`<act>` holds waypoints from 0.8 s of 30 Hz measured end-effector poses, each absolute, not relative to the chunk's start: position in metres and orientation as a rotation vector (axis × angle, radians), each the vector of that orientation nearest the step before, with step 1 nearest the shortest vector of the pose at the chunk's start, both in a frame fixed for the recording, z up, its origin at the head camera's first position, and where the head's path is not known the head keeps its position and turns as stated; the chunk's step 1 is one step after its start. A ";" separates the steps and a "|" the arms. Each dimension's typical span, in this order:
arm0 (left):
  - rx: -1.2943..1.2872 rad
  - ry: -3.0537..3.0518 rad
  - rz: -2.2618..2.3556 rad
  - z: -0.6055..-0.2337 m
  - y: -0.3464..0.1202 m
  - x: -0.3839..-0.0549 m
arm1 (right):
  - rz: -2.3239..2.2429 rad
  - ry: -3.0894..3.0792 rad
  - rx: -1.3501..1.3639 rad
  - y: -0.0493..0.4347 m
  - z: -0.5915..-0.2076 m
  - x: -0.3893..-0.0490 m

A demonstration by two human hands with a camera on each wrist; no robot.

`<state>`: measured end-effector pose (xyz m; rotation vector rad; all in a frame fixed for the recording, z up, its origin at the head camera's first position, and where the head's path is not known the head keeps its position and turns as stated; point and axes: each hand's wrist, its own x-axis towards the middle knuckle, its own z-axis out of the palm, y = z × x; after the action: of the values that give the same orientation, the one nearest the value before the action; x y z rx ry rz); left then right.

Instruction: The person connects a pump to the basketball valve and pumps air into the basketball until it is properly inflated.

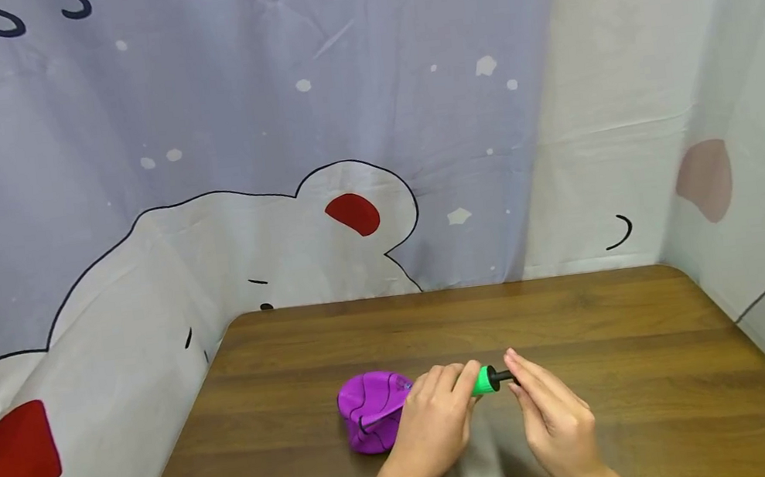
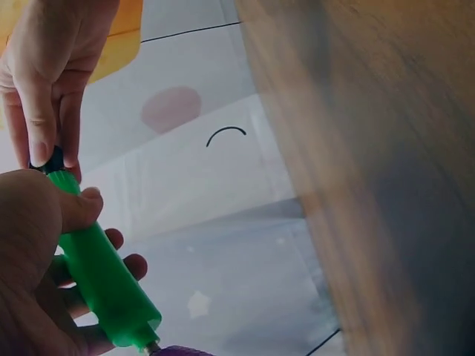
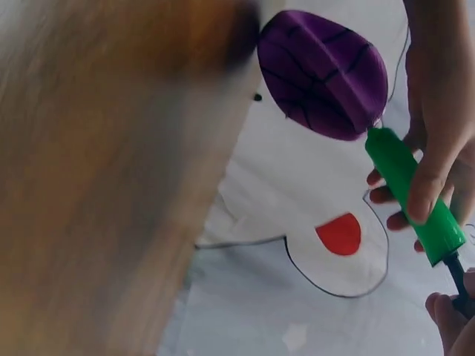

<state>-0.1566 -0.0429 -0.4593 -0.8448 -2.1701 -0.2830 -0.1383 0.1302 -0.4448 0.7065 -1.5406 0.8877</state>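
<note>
A green hand pump (image 1: 485, 380) with a black plunger rod lies across the left hand (image 1: 436, 412), whose fingers and thumb wrap round its barrel. At the rod's end, the right hand (image 1: 556, 422) pinches the black handle (image 2: 46, 159) between thumb and fingers. The rod shows partly drawn out of the barrel (image 3: 415, 194). Joined to the pump's nozzle is a purple ball (image 1: 373, 410) with black lines, creased and only partly filled. In the right wrist view the ball (image 3: 326, 74) hangs at the nozzle end, beyond the left hand.
The brown wooden table (image 1: 282, 350) lies beneath both hands. Behind it and at the sides hangs a printed cloth (image 1: 238, 129) with pale bear shapes, red patches and stars. It meets the table's back edge.
</note>
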 end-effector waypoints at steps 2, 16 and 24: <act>-0.842 -2.169 -0.290 -0.458 -0.043 -0.157 | 0.870 -1.538 0.696 0.135 -0.440 -0.137; -0.794 -2.252 -0.308 -0.455 -0.051 -0.158 | 0.884 -1.503 0.491 0.163 -0.412 -0.131; -0.817 -2.197 -0.318 -0.457 -0.046 -0.157 | 0.953 -1.492 0.531 0.142 -0.424 -0.128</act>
<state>-0.1570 -0.0457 -0.4567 -0.8174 -2.1967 -0.3176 -0.1275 0.1422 -0.4237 0.5311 -1.4916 0.9533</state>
